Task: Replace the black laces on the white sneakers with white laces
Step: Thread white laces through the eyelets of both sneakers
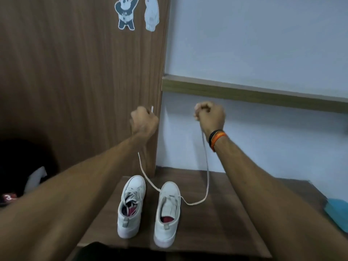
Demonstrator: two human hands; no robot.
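Observation:
Two white sneakers stand side by side on a dark wooden table [216, 232], toes pointing away from me. The left sneaker [131, 206] carries a white lace through its eyelets. The right sneaker [167, 213] has a white lace [207, 178] threaded near the toe end only, both ends rising from it. My left hand [144, 121] is raised high and fisted on one end, whose tip sticks out above the fist. My right hand [210, 116], with a black and orange band on its wrist, is fisted on the other end, which sags onto the table.
A brown wooden panel [81, 81] with two bear stickers [137, 13] stands behind the left sneaker. A shelf edge [244, 91] runs along the pale wall. A teal object [339, 211] lies at the table's right edge. Dark fabric and a white item lie at lower left.

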